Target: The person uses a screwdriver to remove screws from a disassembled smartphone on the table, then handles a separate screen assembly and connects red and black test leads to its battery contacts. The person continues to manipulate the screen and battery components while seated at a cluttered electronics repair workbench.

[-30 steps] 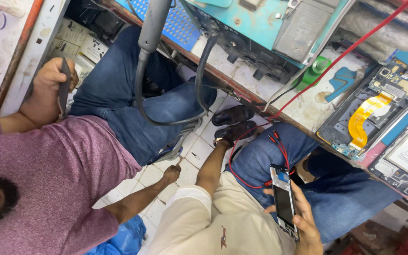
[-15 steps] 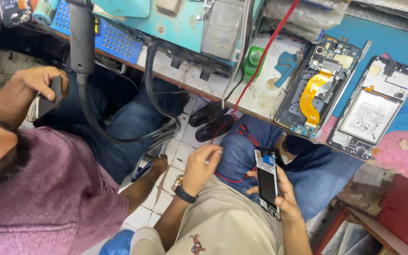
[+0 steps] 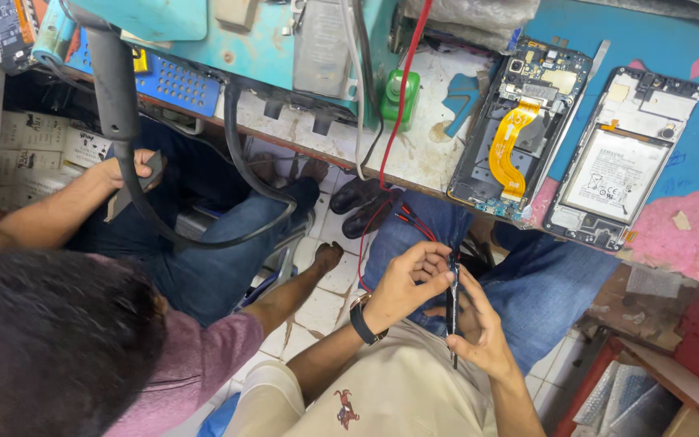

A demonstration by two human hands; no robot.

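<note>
**Thin phone held edge-on over the lap**

The person is sitting at the tabletop (image 3: 434,154) and holding a phone (image 3: 451,311) low over the lap, turned so that only its dark narrow edge is showing, standing roughly upright between the two hands. The left hand (image 3: 404,279) is curling in from the left, fingers bent, with the fingertips pressing on the upper part of the edge; a dark watch (image 3: 362,321) is sitting on that wrist. The right hand (image 3: 479,332) is cupping the phone from behind and below, fingers partly closed around its far side. Neither hand is open; both are closed lightly on the phone.

To my eye it is looking light, stiff and slim, probably slick on its flat faces and easy to crack, so holding it by the long edges seems the safer grip.

Up on the tabletop, well apart from the hands, an opened phone with an orange ribbon cable (image 3: 511,133) is lying beside another opened phone with its battery (image 3: 620,162) showing. Red leads (image 3: 402,97) are hanging down toward the lap. Another person's hand (image 3: 127,174) is resting at the left.
</note>
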